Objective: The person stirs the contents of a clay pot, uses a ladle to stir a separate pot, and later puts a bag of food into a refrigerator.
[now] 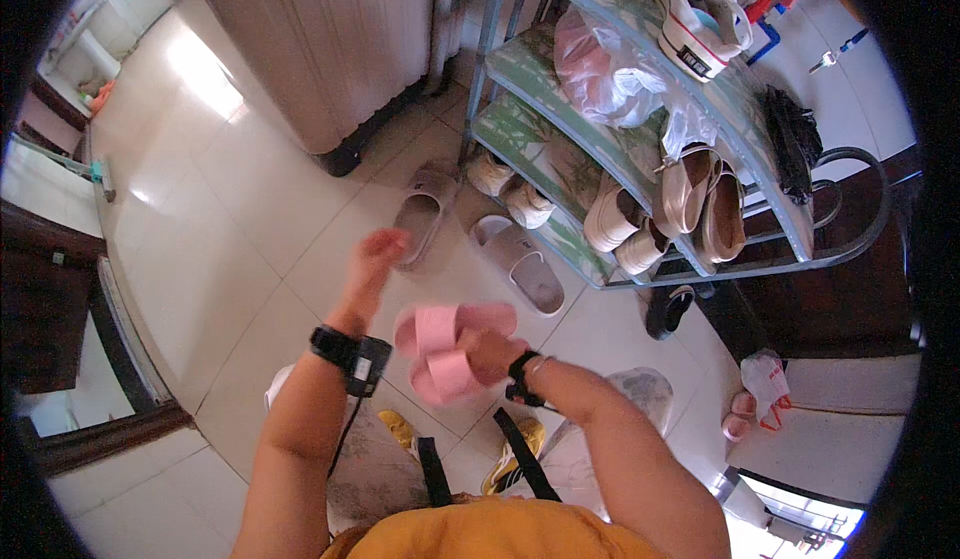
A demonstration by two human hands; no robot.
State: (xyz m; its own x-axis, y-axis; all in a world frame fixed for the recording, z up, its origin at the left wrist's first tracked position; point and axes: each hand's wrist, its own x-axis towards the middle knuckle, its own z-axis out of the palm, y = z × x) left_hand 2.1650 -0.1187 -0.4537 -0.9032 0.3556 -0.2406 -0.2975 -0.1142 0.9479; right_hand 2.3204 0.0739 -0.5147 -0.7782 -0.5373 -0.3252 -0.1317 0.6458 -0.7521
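My right hand (491, 353) grips a pair of pink slide slippers (436, 330) by their straps, held above the tiled floor in front of me. To the left, my left hand (376, 259) is stretched forward, blurred, with its fingers drawn close. In the picture it borders a grey slide slipper (420, 218); whether they touch cannot be told. The other grey slipper (525, 266) lies to the right, beside the shoe rack (600, 285).
The metal rack holds white sneakers (705, 26), beige shoes (682, 191) and a plastic bag (607, 71). A black shoe (667, 311) stands by its foot. A large panelled cabinet (322, 49) rises ahead. Pink slippers (739, 413) and another bag (765, 386) lie at right.
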